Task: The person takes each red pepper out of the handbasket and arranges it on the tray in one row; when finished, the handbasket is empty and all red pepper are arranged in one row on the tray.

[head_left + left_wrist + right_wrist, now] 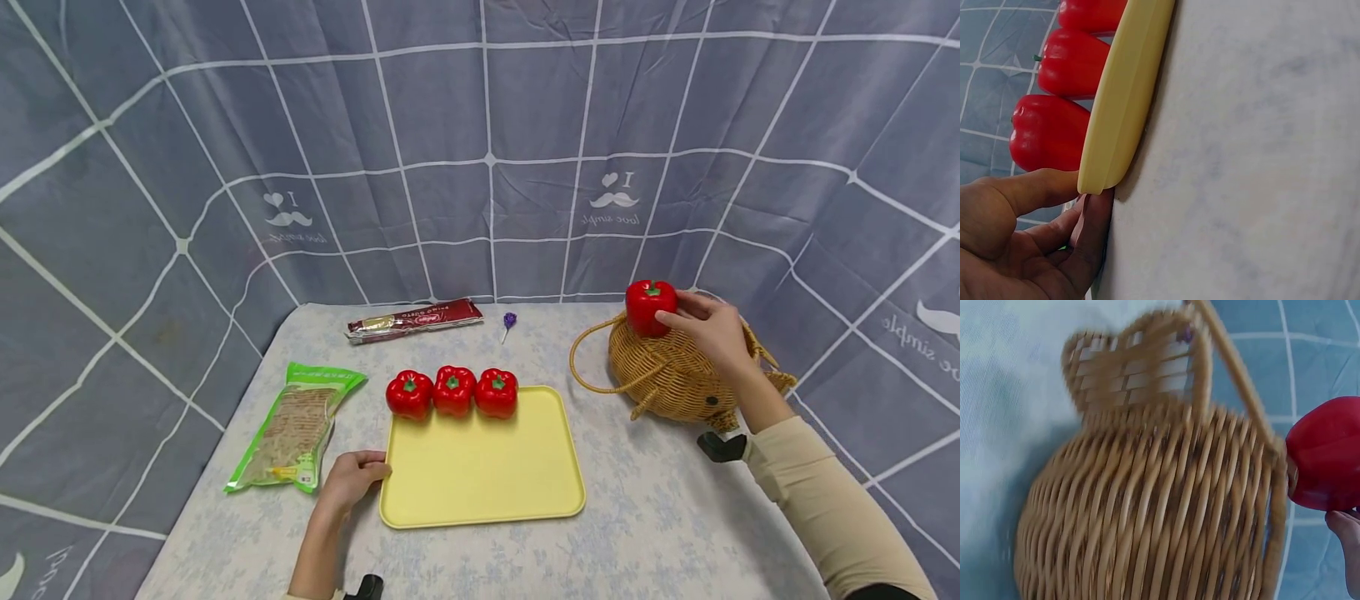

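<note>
In the head view, my right hand [712, 329] holds a red bell pepper [648, 310] at the top of a wicker basket [667, 375] shaped like an animal. The right wrist view has the same pepper [1329, 456] beside the basket's rim, with one fingertip under it. My left hand [352, 479] pinches the left edge of a yellow tray [480, 475], thumb and fingers on either side of the rim in the left wrist view. Three more red bell peppers [454, 392] stand in a row along the tray's far left edge.
Left of the tray lies a green-edged food packet [296, 429]. Farther back are a long dark red packet [416, 321] and a small purple flower [510, 321]. The basket's looped handle [581, 358] reaches toward the tray. A grid-patterned cloth [487, 167] hangs behind the table.
</note>
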